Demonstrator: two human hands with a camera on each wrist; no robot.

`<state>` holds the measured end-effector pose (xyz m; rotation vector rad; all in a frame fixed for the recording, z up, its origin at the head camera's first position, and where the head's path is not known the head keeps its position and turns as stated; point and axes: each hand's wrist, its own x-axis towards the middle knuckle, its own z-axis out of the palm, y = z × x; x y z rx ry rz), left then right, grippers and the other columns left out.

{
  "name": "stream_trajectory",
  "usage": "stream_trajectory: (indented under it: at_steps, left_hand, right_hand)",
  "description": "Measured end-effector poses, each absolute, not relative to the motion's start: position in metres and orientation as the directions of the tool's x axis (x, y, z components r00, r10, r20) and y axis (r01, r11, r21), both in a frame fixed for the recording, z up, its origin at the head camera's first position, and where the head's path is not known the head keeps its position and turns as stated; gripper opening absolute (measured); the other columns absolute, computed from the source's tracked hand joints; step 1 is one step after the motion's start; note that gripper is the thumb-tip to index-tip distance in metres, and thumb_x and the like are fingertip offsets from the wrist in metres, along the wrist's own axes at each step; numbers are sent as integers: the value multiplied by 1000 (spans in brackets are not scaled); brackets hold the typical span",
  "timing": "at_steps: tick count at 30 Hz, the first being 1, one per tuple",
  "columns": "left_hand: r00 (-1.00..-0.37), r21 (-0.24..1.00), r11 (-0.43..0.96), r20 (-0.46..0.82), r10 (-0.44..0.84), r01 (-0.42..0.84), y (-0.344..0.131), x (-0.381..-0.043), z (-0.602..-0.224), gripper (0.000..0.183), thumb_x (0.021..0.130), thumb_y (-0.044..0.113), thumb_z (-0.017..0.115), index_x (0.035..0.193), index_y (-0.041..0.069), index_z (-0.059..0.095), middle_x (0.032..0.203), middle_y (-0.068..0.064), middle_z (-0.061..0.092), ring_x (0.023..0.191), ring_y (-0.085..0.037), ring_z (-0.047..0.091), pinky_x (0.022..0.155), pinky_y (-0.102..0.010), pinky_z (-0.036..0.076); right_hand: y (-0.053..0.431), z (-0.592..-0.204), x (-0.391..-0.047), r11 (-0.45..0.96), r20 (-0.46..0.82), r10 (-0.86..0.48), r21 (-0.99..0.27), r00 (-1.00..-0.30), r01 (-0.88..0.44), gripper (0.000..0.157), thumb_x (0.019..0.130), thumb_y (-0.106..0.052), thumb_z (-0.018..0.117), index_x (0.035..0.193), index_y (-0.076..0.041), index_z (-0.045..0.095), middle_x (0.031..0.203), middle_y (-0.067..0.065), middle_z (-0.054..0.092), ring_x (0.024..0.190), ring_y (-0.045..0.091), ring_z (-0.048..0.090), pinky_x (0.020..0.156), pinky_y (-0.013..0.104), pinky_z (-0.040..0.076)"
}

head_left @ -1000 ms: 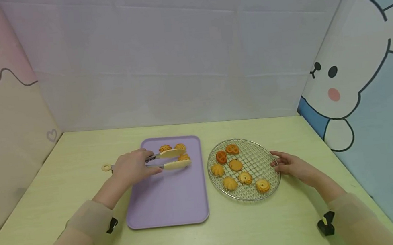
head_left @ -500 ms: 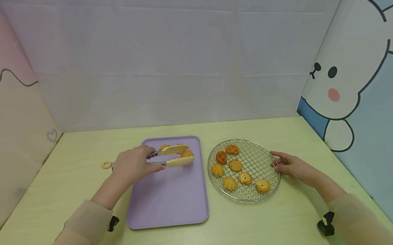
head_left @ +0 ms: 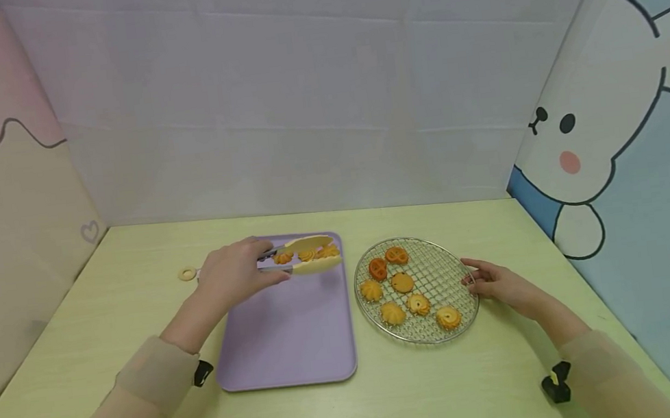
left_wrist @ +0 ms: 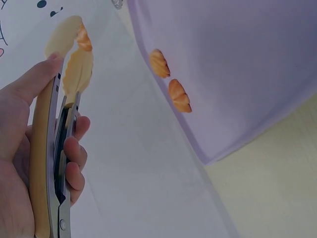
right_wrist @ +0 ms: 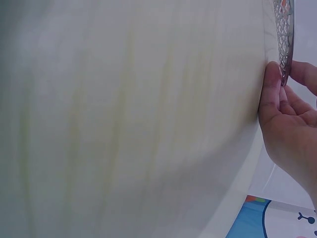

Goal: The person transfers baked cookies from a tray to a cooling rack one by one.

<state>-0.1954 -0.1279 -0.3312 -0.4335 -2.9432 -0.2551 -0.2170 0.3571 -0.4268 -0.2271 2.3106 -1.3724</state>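
My left hand [head_left: 236,268] grips a pair of tongs [left_wrist: 42,158] with cream scalloped tips over the far end of the purple tray [head_left: 288,338]. Between the tips is a golden cookie [left_wrist: 84,38], raised off the tray in the left wrist view. Two shell-like cookies, one ridged cookie [left_wrist: 159,63] and one petal-shaped cookie [left_wrist: 179,95], lie on the tray near its edge. On the right, my right hand [head_left: 505,289] holds the rim of a round wire rack [head_left: 441,273], thumb and fingers on either side of the metal edge [right_wrist: 285,82].
Several cookies sit on the rack, including a brown pretzel-shaped cookie [head_left: 396,255], a round flat cookie [head_left: 402,283] and a ring-like cookie [head_left: 449,318]. Tray and rack stand side by side on a pale wooden table [head_left: 430,391]. A white wall [head_left: 298,103] rises behind.
The tongs in my left hand have closed on a cookie on the tray, then shifted right and away from me with it. My right hand and the rack have stayed put.
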Motion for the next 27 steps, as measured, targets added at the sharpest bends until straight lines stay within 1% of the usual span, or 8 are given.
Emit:
stream_trajectory:
  at_steps: [4, 7, 11, 16, 19, 24, 27]
  left_hand:
    - [-944, 144, 943, 187, 272, 300, -121, -194, -326, 63, 72, 60, 71, 119, 19, 65, 113, 0, 66, 86, -20, 64, 55, -34, 46]
    - [-942, 143, 943, 195, 272, 302, -116, -193, -322, 66, 72, 62, 70, 122, 20, 64, 111, 0, 66, 83, -21, 64, 54, -34, 46]
    - [-936, 147, 937, 213, 282, 316, -109, -193, -318, 65, 72, 62, 70, 121, 20, 65, 109, 2, 66, 78, -19, 63, 53, -32, 45]
    - [-929, 168, 928, 229, 290, 331, -100, -194, -315, 61, 72, 58, 73, 119, 20, 65, 111, 2, 66, 81, -19, 64, 55, -33, 46]
    - [-924, 163, 925, 236, 302, 344, -94, -195, -314, 60, 72, 59, 72, 118, 20, 66, 108, 4, 66, 79, -17, 64, 56, -32, 46]
    - [-908, 160, 911, 254, 333, 379, -82, -197, -312, 58, 73, 59, 71, 116, 20, 66, 102, 6, 66, 74, -13, 62, 53, -29, 44]
    - [-908, 151, 912, 249, 337, 380, -74, -198, -311, 59, 74, 61, 69, 118, 22, 65, 105, 7, 66, 75, -13, 63, 50, -29, 43]
  right_hand:
    - [357, -427, -217, 493, -285, -356, -866, -890, 80, 66, 96, -17, 53, 150, -2, 18, 128, 25, 48, 104, 15, 51, 82, 18, 44]
    - [357, -427, -217, 495, -285, -357, -866, -890, 78, 66, 96, -17, 53, 150, -3, 18, 128, 25, 48, 105, 15, 51, 82, 18, 44]
    - [357, -427, -217, 503, -283, -356, -861, -890, 73, 65, 97, -17, 53, 150, -2, 18, 128, 24, 49, 104, 15, 51, 82, 18, 44]
    - [357, -427, -217, 514, -284, -345, -855, -894, 73, 64, 97, -18, 53, 149, -3, 20, 127, 22, 50, 103, 13, 52, 83, 18, 43]
    - [356, -427, -217, 510, -283, -347, -857, -894, 74, 64, 96, -18, 53, 149, -3, 20, 127, 23, 50, 104, 14, 52, 83, 18, 44]
    - [356, -425, -217, 505, -282, -356, -860, -891, 71, 65, 97, -17, 53, 150, -2, 18, 127, 24, 49, 104, 15, 51, 82, 18, 44]
    - [356, -426, -217, 512, -290, -350, -856, -891, 78, 65, 97, -17, 53, 150, -3, 18, 127, 23, 49, 104, 14, 51, 83, 19, 43]
